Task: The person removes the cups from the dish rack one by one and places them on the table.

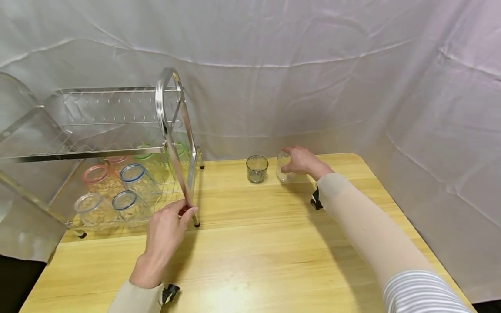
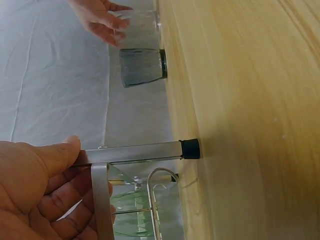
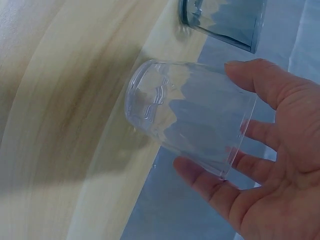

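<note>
My left hand [image 1: 164, 228] grips the lower front post of a two-tier metal dish rack [image 1: 177, 167], thumb on one side and fingers curled behind, as the left wrist view also shows. At the back of the table, my right hand [image 1: 303, 161] has its thumb and fingers round the upper part of a clear drinking glass [image 3: 185, 110]. That glass stands upright, its thick base on the tabletop. A grey-tinted glass [image 1: 256, 170] stands upright just left of it, untouched by either hand.
Several upside-down glasses with coloured rims, such as a blue-rimmed one [image 1: 133, 172] and a red-rimmed one [image 1: 95, 174], sit on the rack's lower tier. The wooden table [image 1: 254, 243] meets a grey cloth backdrop [image 1: 250, 100] behind and at the right.
</note>
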Motion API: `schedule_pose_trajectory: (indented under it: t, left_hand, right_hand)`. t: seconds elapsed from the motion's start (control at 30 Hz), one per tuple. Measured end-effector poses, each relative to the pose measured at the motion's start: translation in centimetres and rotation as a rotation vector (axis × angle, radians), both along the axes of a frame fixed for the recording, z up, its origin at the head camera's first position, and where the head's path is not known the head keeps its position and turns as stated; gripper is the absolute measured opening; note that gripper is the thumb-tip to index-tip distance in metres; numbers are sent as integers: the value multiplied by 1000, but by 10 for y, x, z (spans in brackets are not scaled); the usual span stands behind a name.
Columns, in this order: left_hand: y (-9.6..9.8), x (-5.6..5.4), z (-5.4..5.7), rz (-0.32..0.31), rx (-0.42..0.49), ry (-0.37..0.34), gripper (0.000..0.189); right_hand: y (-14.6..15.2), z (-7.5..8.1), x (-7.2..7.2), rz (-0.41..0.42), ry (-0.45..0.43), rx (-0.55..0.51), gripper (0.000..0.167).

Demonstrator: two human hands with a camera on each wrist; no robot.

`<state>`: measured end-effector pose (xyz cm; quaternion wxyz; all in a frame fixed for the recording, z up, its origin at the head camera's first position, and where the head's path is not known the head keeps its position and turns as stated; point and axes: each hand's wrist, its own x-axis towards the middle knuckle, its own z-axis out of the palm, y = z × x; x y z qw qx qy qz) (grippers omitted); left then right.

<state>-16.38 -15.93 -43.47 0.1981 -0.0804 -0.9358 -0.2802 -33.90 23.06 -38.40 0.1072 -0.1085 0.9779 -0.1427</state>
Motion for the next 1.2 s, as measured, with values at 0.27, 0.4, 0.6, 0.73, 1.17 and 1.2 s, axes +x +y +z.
schedule_pose_trajectory:
  t: [0.27, 0.4, 0.6, 0.73, 1.17, 1.2]
  left_hand:
    - [-5, 4, 16, -62, -17, -148, 22]
    - [-9, 3, 30, -70, -10, -170, 41]
    - [-17, -23, 55, -17, -83, -124, 42]
    - [-24, -47, 66, -27, -129, -99, 39]
    - [-38, -117, 74, -113, -285, -94, 24]
    - [-38, -119, 76, -108, -282, -158, 34]
  right_hand:
    - [3, 0, 4, -14, -23, -5, 88]
    - [3, 0, 5, -16, -29, -5, 88]
    - [4, -1, 3, -16, -24, 1, 89]
    - [4, -2, 2, -9, -20, 1, 89]
    - [2, 2, -1, 19, -16, 35, 88]
    - [2, 2, -1, 19, -18, 36, 88]
